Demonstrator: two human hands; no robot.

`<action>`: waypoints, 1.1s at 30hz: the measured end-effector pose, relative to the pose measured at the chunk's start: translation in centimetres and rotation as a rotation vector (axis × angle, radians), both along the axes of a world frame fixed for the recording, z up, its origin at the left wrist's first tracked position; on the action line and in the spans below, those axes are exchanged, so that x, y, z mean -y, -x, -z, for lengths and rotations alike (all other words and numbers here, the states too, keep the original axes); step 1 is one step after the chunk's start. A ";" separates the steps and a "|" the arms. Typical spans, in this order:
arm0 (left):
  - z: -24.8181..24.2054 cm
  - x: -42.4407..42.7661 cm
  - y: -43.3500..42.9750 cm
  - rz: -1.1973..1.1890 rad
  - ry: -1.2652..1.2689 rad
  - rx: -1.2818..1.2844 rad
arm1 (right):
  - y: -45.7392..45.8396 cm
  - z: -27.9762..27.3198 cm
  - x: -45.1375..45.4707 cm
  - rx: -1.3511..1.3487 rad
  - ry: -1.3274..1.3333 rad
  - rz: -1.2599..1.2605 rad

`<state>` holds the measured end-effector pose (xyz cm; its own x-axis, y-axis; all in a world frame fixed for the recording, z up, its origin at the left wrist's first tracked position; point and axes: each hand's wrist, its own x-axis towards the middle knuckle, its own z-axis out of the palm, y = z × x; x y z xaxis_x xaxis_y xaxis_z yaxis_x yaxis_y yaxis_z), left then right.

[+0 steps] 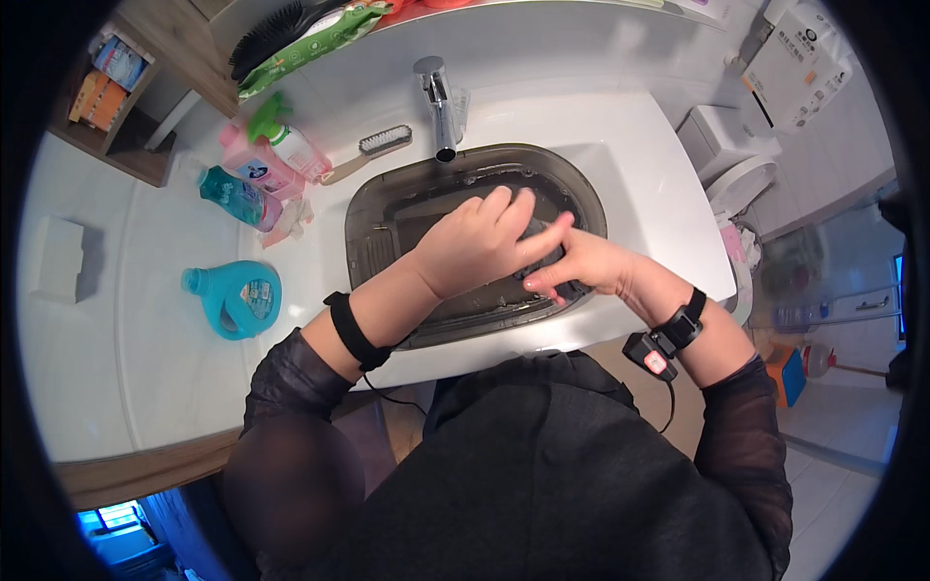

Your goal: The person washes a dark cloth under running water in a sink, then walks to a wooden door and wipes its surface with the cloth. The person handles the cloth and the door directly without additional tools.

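Over a translucent grey washing basin (590, 194), my left hand (476, 236) is curled with its back towards me, against a wet dark grey cloth (575, 291). My right hand (592, 263) meets it from the right, thumb and fingers around the same cloth. Much of the cloth is hidden by the hands. Shallow water with some bubbles lies in the basin, and a ribbed washboard patch (379, 250) shows at its left end. The basin sits inside the white sink (639, 174), under a chrome faucet (439, 109).
A scrub brush (372, 151) lies left of the faucet. Pink bottle (254, 160), green-topped spray bottle (290, 145), teal bottle (236, 196) and blue detergent jug (243, 299) stand on the left counter. A white box (58, 259) sits farther left. A toilet (741, 185) is at right.
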<state>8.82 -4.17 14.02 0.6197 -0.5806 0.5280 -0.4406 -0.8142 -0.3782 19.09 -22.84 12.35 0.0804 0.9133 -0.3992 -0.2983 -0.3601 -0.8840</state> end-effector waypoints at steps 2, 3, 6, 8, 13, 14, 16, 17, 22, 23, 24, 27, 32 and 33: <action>0.8 0.8 -0.1 -0.185 -0.022 -0.111 | 0.1 -0.1 -0.5 0.359 0.067 0.067; 1.4 1.1 -0.3 -0.272 -0.022 -0.145 | -0.2 0.0 -0.5 0.501 0.068 0.083; 3.5 2.0 -2.2 -0.466 0.100 -0.349 | -0.2 2.1 -2.0 0.919 0.085 0.219; 4.8 2.3 -3.2 -0.561 0.167 -0.478 | -0.5 3.5 -2.7 0.959 0.219 0.235; 5.7 2.1 -4.0 -0.651 0.175 -0.613 | -1.1 4.2 -3.1 0.965 0.257 0.194; 5.5 2.0 -3.9 -0.650 0.157 -0.583 | -1.1 3.9 -3.0 0.952 0.229 0.187; 4.9 1.8 -3.7 -0.642 0.117 -0.515 | -1.0 2.8 -2.8 1.041 0.145 0.152; 4.7 1.7 -3.6 -0.629 0.153 -0.542 | -0.8 2.3 -2.6 1.080 0.091 0.131; 4.9 1.1 -3.2 -0.570 0.384 -0.634 | 0.1 1.2 -2.4 1.265 0.242 0.088; 5.3 1.0 -3.1 -0.570 0.462 -0.642 | 0.2 1.4 -2.5 1.322 0.235 0.100; 5.8 0.9 -3.0 -0.566 0.541 -0.636 | 0.2 1.7 -2.6 1.370 0.231 0.111; 7.3 0.8 -2.8 -0.528 0.779 -0.603 | 0.2 2.8 -2.8 1.474 0.127 0.155; 9.4 0.9 -2.3 -0.492 1.214 -0.647 | 0.2 3.8 -3.4 1.499 0.054 0.180; 9.7 0.9 -2.1 -0.467 1.276 -0.651 | 0.3 3.9 -3.5 1.506 0.051 0.178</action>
<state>10.97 -5.09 4.30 0.9320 0.3537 0.0797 0.1368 -0.5467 0.8261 18.75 -19.38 8.46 0.5345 0.8362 0.1232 0.8028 -0.4567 -0.3833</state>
